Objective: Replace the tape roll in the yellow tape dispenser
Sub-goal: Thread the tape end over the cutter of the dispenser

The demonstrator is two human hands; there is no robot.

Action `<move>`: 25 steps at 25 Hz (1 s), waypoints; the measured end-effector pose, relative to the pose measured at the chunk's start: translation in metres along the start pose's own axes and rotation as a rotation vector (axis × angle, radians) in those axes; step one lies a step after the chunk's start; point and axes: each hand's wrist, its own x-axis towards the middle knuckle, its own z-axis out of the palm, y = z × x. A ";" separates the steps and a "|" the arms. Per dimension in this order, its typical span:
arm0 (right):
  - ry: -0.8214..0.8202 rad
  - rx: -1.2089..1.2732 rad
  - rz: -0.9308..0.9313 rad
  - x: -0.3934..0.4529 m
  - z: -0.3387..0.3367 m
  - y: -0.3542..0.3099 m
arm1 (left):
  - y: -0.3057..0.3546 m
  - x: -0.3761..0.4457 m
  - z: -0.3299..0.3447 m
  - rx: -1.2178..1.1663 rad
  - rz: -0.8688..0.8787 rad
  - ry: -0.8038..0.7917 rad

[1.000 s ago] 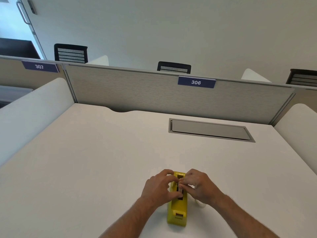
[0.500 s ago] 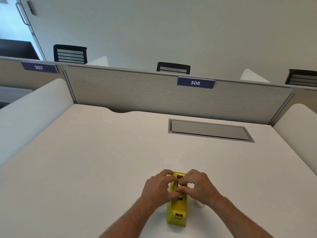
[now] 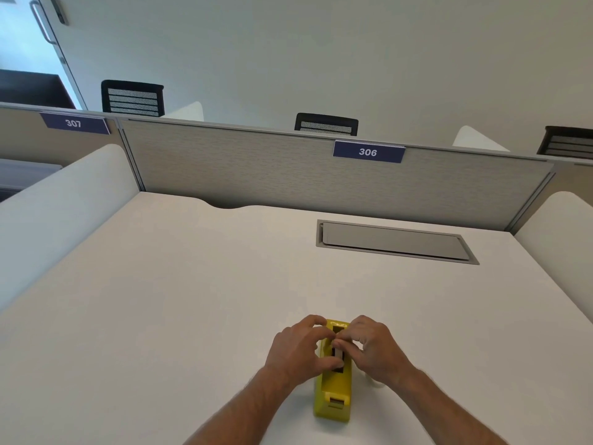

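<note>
The yellow tape dispenser (image 3: 332, 393) stands on the white desk (image 3: 176, 300) near its front edge, cutter end toward me. A grey tape roll (image 3: 338, 354) sits edge-up in the dispenser's dark slot. My left hand (image 3: 295, 351) wraps the dispenser's left side, fingertips at the top of the slot. My right hand (image 3: 378, 351) comes in from the right and pinches the top of the roll where the fingertips of both hands meet. A pale, rounded object (image 3: 373, 380) pokes out from under my right wrist; most of it is hidden.
A grey cable hatch (image 3: 394, 242) is set into the desk at the back right. A fabric partition (image 3: 288, 168) labelled 306 closes the far edge. White side panels (image 3: 57, 213) rise left and right. Black chair backs show beyond the partition.
Both hands stay on the dispenser. My right fingers have curled in a little tighter over the slot. The dispenser has not moved.
</note>
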 end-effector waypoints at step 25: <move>-0.098 0.039 0.053 0.005 -0.009 0.003 | 0.001 0.000 -0.002 0.006 -0.011 -0.011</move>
